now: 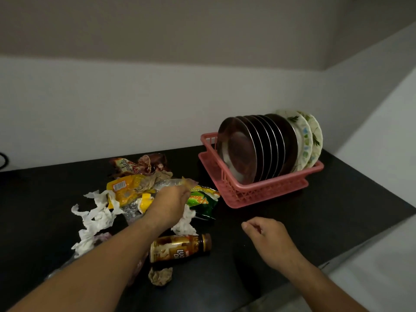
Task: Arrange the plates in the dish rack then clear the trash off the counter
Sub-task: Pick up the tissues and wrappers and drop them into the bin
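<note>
While the left hand (171, 203) is pinching a crinkled clear plastic wrapper (173, 183), the right hand (267, 235) is hovering over the dark glossy bench (337, 210), its fingers loosely curled and holding nothing. Torn white tissue (94, 219), a yellow foil packet (126, 190) and a green snack bag (202, 202) are lying around the left hand. A brown cylindrical bottle (180, 247) is lying on its side between the forearms. Beyond the right hand, round plates (238, 149) are standing on edge in a pink lattice rack (258, 190).
</note>
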Motion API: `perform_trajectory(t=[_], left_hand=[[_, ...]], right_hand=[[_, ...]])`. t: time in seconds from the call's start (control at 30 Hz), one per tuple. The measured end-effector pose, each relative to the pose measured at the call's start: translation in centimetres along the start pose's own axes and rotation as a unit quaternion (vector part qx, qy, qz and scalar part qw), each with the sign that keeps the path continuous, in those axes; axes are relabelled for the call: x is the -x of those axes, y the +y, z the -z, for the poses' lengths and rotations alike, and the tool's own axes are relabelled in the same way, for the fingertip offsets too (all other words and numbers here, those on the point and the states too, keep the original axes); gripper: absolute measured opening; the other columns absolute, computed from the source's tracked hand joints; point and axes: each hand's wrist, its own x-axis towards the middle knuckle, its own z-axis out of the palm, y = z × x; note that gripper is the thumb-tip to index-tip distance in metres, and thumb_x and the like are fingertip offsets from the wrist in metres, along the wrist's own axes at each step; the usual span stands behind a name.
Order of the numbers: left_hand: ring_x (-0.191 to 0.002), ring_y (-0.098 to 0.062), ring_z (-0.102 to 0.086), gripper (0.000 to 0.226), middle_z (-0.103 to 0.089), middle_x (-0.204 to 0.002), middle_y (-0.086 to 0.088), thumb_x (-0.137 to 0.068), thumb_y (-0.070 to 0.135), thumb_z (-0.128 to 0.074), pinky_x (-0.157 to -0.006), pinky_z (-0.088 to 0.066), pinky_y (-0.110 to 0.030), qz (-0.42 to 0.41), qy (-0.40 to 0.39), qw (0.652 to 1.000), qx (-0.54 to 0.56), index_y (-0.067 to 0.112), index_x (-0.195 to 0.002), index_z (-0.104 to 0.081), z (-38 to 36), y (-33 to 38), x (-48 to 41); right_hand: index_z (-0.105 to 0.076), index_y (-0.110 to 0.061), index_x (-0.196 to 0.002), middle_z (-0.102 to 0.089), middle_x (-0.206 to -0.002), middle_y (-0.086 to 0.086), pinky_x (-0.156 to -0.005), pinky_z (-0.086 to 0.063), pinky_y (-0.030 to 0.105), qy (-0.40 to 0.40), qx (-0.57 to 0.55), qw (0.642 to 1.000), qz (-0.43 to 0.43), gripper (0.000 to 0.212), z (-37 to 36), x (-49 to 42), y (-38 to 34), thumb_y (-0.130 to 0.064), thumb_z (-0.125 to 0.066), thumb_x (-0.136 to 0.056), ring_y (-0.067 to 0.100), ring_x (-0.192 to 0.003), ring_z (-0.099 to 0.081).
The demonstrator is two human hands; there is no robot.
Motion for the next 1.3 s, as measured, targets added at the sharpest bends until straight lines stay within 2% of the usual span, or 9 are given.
perform_trajectory(t=[0.17, 0.27, 0.33, 0.53, 0.83, 1.0, 1.07, 1.17, 1.3], left_hand=[[-0.07, -0.014, -0.057, 0.041, -0.059, -0.073, 0.002, -0.095, 0.054, -0.044, -0.06, -0.042, -0.032, -0.005, -0.041, 0.999, -0.031, 0.023, -0.074, -0.059, 0.0, -0.7, -0.2], [-0.095, -0.016, -0.061, 0.052, -0.064, -0.108, 0.0, -0.078, 0.059, -0.068, -0.074, -0.051, -0.032, -0.001, -0.099, 0.994, -0.046, 0.021, -0.115, -0.062, -0.4, -1.2, 0.1], [-0.103, -0.02, -0.059, 0.065, -0.061, -0.118, -0.002, -0.073, 0.051, -0.076, -0.081, -0.052, -0.033, -0.003, -0.131, 0.987, -0.097, 0.02, -0.126, -0.055, -0.6, -1.4, 0.2], [-0.102, -0.022, -0.061, 0.028, -0.063, -0.113, -0.005, -0.091, 0.036, -0.06, -0.082, -0.05, -0.034, -0.041, -0.125, 0.957, -0.259, 0.018, -0.113, -0.059, -1.6, -1.4, 0.2], [-0.082, -0.024, -0.061, 0.033, -0.06, -0.084, -0.004, -0.1, 0.041, -0.044, -0.066, -0.043, -0.032, -0.104, -0.035, 0.982, -0.154, 0.019, -0.082, -0.06, -0.3, -1.3, -0.9], [-0.093, -0.023, -0.062, 0.029, -0.065, -0.102, -0.007, -0.102, 0.037, -0.04, -0.067, -0.04, -0.03, -0.107, -0.009, 0.982, -0.154, 0.022, -0.111, -0.063, 1.6, 0.6, -0.3], [-0.083, -0.019, -0.062, 0.028, -0.064, -0.094, -0.003, -0.102, 0.036, -0.04, -0.064, -0.042, -0.029, -0.092, -0.02, 0.988, -0.119, 0.027, -0.118, -0.061, 2.1, 1.1, -0.2], [-0.062, -0.014, -0.058, 0.023, -0.059, -0.073, 0.004, -0.102, 0.032, -0.04, -0.053, -0.043, -0.029, -0.043, -0.04, 0.996, -0.064, 0.027, -0.104, -0.062, 2.3, 1.7, -0.1], [-0.064, -0.013, -0.053, 0.03, -0.057, -0.075, -0.002, -0.103, 0.031, -0.039, -0.053, -0.035, -0.028, -0.007, -0.012, 0.999, -0.039, 0.021, -0.078, -0.052, 2.4, 3.8, 0.5]], right_hand=[[-0.068, -0.03, -0.09, -0.069, -0.08, -0.004, -0.063, -0.052, 0.019, 0.006, 0.003, 1.0, 0.003, 0.017, -0.4, 0.4, -0.6, -0.037, -0.055, -0.098, 0.009, -0.074, -0.066], [-0.069, -0.031, -0.097, -0.069, -0.087, -0.008, -0.066, -0.05, 0.017, 0.006, 0.007, 1.0, -0.018, 0.015, -0.6, 0.7, -0.9, -0.039, -0.056, -0.097, 0.005, -0.08, -0.065], [-0.067, -0.031, -0.102, -0.067, -0.092, -0.012, -0.066, -0.045, 0.014, 0.005, 0.011, 0.999, -0.033, 0.015, -0.8, 0.9, -1.1, -0.04, -0.057, -0.097, 0.002, -0.084, -0.063], [-0.07, -0.031, -0.097, -0.069, -0.086, -0.01, -0.069, -0.051, 0.017, 0.012, 0.007, 0.999, -0.045, 0.016, -1.6, 1.6, -1.0, -0.043, -0.058, -0.095, 0.003, -0.08, -0.065], [-0.07, -0.026, -0.083, -0.068, -0.073, 0.0, -0.066, -0.052, 0.029, 0.042, 0.0, 0.998, -0.048, 0.027, -1.8, 2.7, 0.4, -0.046, -0.056, -0.095, 0.01, -0.067, -0.062], [-0.068, -0.03, -0.088, -0.068, -0.079, -0.005, -0.066, -0.053, 0.022, 0.025, -0.002, 0.999, -0.033, 0.025, -0.7, 2.6, 0.0, -0.047, -0.053, -0.096, 0.007, -0.073, -0.064], [-0.067, -0.03, -0.088, -0.068, -0.082, -0.005, -0.066, -0.051, 0.021, 0.016, 0.0, 1.0, -0.025, 0.023, -0.1, 2.4, 0.0, -0.046, -0.053, -0.097, 0.007, -0.075, -0.064], [-0.067, -0.03, -0.088, -0.067, -0.081, -0.005, -0.062, -0.046, 0.019, 0.007, 0.009, 1.0, -0.004, 0.022, 1.1, 2.4, 0.5, -0.044, -0.053, -0.097, 0.007, -0.073, -0.064], [-0.066, -0.032, -0.09, -0.067, -0.08, -0.006, -0.062, -0.047, 0.02, 0.005, 0.007, 1.0, 0.01, 0.018, 2.3, 2.3, 1.7, -0.043, -0.054, -0.097, 0.006, -0.072, -0.063]])
